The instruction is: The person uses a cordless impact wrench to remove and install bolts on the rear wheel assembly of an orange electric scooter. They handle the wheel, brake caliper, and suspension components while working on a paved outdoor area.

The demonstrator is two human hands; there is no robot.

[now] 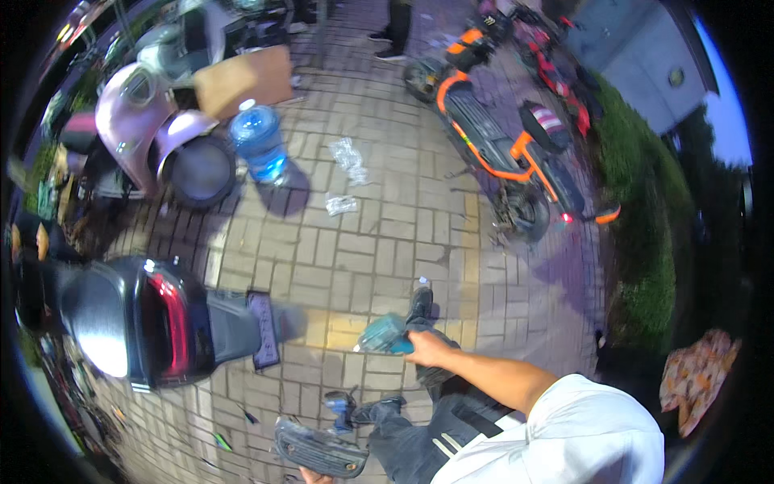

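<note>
The left hand point(314, 477) is sliced by the lower edge, its hold on the dark oblong plastic panel point(318, 448) unclear! At the right hand point(427, 349), the chunky teal tool point(381, 332) blurs, handle partly covered; far beyond, the top edge crops a dark-trousered person point(398, 31).

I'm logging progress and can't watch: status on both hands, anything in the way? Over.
Right fingers gripping teal power tool, blurred. Left fingers on edge of dark panel. Blue power tool on paving beside a shoe, possibly underfoot.

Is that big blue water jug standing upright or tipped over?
Upright: the jug stands on the bricks, cap on top.
</note>
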